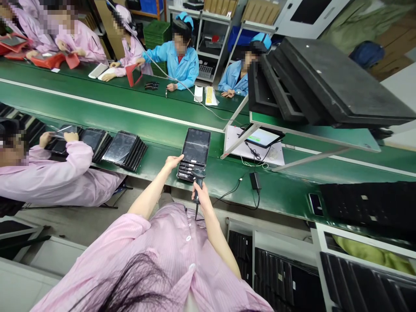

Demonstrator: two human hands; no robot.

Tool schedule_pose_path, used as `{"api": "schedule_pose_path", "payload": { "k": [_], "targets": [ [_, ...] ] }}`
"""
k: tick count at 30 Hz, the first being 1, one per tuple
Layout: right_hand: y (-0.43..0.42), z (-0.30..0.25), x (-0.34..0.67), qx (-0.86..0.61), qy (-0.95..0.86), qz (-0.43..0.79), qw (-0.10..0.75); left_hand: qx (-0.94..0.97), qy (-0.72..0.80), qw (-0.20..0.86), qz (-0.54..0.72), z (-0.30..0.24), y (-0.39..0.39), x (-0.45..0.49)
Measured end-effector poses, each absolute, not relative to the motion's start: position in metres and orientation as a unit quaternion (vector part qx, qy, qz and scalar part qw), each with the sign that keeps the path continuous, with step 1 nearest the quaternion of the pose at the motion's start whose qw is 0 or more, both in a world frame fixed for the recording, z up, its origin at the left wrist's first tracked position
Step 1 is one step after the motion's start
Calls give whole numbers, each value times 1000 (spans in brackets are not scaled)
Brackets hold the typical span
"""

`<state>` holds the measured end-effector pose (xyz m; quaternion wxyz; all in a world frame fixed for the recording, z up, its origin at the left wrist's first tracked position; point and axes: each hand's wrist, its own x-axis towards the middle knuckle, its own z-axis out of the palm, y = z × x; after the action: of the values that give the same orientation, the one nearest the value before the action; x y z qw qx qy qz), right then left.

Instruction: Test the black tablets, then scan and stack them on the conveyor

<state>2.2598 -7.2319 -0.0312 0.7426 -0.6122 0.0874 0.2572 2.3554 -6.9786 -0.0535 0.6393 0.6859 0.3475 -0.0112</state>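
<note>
A stack of black tablets (196, 146) sits on the green bench before me, the top one lying screen up. On the stack's near edges are small white labels. My left hand (174, 161) is at the left side of the stack, its fingers closed on the edge of a tablet; the fingertips are partly hidden. In my right hand (202, 195) is a black handheld barcode scanner (198, 174), gripped by its handle. The scanner's head is over the near edge of the stack, and its cable hangs down toward my shirt.
Left of me are more tablet stacks (125, 149) and a co-worker in pink. A metal stand (312, 134) carries black foam trays (338, 82), with a lit tablet (263, 137) beneath. A power adapter (255, 181) and cables lie rightward. Co-workers sit across the green bench (156, 110).
</note>
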Motion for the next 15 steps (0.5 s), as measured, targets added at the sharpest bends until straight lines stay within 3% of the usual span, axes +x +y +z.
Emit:
{"api": "schedule_pose_path", "payload": {
  "k": [15],
  "targets": [
    [-7231, -41, 2241, -618, 76, 271, 734, 665, 355, 657, -12, -50, -6981, 2353]
  ]
}}
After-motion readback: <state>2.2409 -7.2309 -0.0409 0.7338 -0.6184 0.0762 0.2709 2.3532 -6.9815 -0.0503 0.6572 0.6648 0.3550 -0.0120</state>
